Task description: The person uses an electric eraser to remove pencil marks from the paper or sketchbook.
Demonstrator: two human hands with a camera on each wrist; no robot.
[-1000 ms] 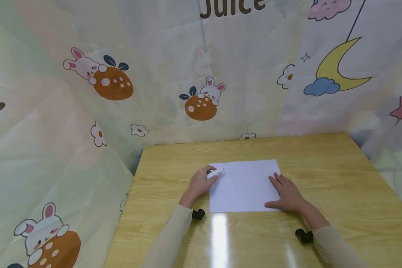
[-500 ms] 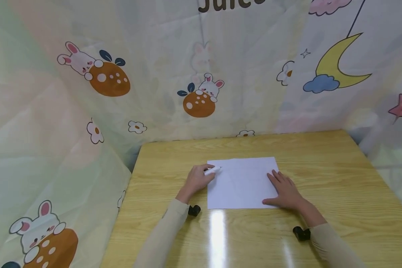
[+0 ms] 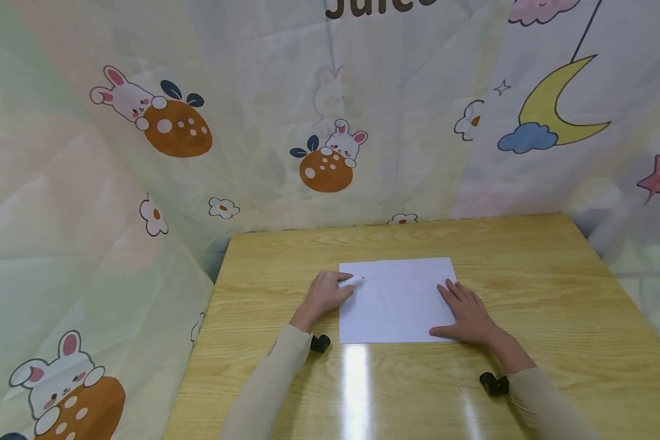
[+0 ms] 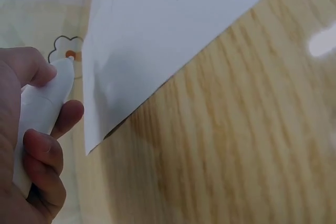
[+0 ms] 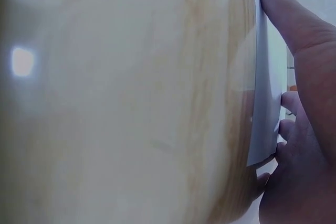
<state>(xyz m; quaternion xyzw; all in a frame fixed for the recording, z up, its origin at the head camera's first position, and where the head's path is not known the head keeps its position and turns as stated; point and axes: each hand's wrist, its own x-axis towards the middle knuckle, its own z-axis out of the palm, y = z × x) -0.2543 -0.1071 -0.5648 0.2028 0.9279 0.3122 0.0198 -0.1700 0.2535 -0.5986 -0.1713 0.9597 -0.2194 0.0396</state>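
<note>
A sheet of white paper [image 3: 398, 305] lies on the wooden table in the head view. At its far left corner, my left hand [image 3: 323, 292] grips a thick white pen [image 3: 353, 282], its small tip pointing right over the sheet. The left wrist view shows the pen [image 4: 47, 98] pinched between thumb and fingers, with the paper [image 4: 157, 24] beyond it. My right hand [image 3: 470, 318] rests spread on the sheet's right edge, thumb near the closest corner. In the right wrist view, that hand [image 5: 310, 103] lies along the paper's edge [image 5: 266, 93].
The wooden table [image 3: 418, 397] extends around the paper on every side. A cloth backdrop [image 3: 253, 122] with printed rabbits and flowers hangs behind and to the left. Black wrist devices [image 3: 320, 344] sit at both sleeves.
The pen tip has shifted slightly toward the near side of the paper. The right hand stays in place on the sheet. The head view has moved a little.
</note>
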